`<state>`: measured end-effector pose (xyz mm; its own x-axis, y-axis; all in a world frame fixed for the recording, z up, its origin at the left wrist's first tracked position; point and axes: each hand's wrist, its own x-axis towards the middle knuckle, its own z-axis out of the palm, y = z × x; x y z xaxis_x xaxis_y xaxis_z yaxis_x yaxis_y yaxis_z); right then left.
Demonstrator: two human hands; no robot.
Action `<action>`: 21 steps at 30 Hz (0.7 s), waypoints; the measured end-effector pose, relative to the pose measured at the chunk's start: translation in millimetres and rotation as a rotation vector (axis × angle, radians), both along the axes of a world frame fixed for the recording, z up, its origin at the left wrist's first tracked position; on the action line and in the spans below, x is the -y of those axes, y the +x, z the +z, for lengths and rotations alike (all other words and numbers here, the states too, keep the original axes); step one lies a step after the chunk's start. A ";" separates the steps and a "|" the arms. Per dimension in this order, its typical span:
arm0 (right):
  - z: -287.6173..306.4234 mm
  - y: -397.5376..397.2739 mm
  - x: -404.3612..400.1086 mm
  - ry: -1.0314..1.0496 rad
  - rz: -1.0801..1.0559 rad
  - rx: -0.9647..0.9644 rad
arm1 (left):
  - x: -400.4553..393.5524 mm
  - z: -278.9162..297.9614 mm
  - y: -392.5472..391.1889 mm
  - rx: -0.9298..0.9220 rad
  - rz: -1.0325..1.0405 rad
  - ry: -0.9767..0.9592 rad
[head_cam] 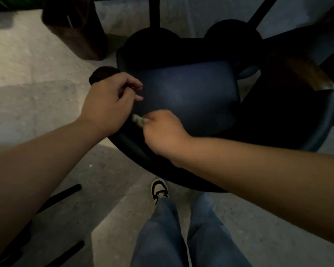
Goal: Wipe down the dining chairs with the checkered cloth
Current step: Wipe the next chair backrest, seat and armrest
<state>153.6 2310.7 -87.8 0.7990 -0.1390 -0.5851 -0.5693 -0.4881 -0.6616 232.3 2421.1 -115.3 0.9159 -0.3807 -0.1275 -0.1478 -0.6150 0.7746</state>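
Note:
A dark blue padded dining chair (185, 97) stands right in front of me, seen from above, its curved backrest (135, 149) nearest to me. My left hand (110, 101) hovers at the chair's left side with fingers loosely curled, holding nothing that I can see. My right hand (162, 132) grips a bunched pale cloth (140, 120) against the inside of the backrest. Only a small blurred corner of the cloth shows beyond my fingers, so its checks are not readable.
A second dark chair (316, 105) with a wooden armrest (305, 72) stands close on the right. Black table legs (154, 12) rise behind the seat. A brown wooden block (75, 27) sits on the grey floor at back left. My jeans and one shoe (159, 190) are below.

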 end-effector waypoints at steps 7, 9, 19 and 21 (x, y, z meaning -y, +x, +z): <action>-12.4 -7.9 25.5 -0.110 0.376 0.041 | -4.1 -2.4 2.6 -0.013 -0.036 0.051; -13.3 -25.7 58.4 -0.205 0.500 -0.069 | -5.3 -2.4 3.5 -0.014 -0.045 0.055; -53.0 46.5 -8.1 0.043 0.038 -0.006 | -4.5 -4.8 5.0 -0.050 -0.003 -0.067; -59.1 56.7 -11.2 0.069 0.082 0.020 | -4.4 -4.7 5.1 -0.047 -0.003 -0.073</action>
<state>210.3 2321.9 -146.9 0.8176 -0.0324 -0.5749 -0.5156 -0.4857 -0.7058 237.3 2425.6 -120.0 0.9082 -0.3936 -0.1421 -0.1123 -0.5563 0.8233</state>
